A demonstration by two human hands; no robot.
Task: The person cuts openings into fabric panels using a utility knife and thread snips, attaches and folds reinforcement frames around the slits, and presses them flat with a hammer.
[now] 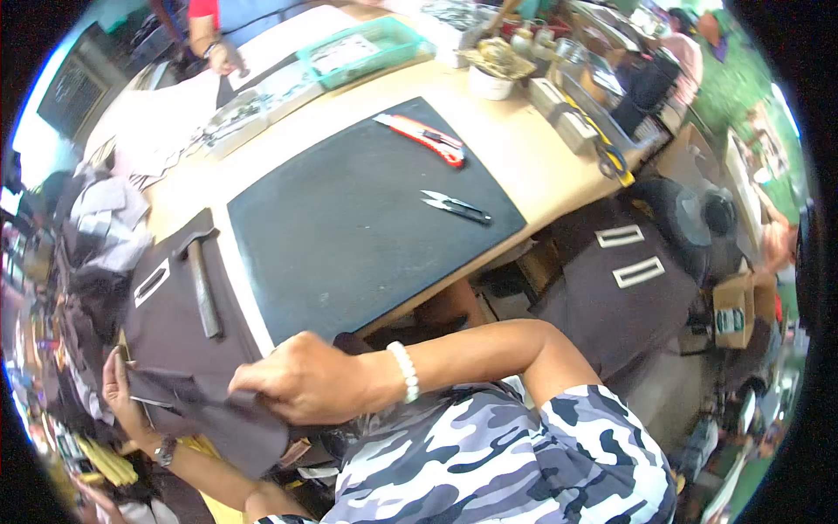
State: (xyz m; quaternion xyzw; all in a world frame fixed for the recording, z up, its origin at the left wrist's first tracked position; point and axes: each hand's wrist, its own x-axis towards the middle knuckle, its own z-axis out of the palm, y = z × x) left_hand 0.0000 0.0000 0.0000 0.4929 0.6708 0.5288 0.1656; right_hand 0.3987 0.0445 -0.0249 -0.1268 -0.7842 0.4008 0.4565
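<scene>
My right hand (301, 382), with a white bead bracelet on its wrist, is closed on the edge of a dark brown fabric piece (249, 437). My left hand (125, 397) is at the lower left, its fingers pinched at the other side of the same fabric. A thin pale strip (153, 403) shows beside the left fingers; I cannot tell what it is. Above the hands a hammer (202, 284) lies on more dark brown fabric (166, 327), next to a white-framed slot (152, 282).
On the black cutting mat (349, 218) lie a red utility knife (423, 138) and thread snips (456, 208). Clear trays (240, 122) and a green tray (371, 52) stand behind. Another person's hand (225, 61) is across the table. Scissors (613, 162) rest at the right edge.
</scene>
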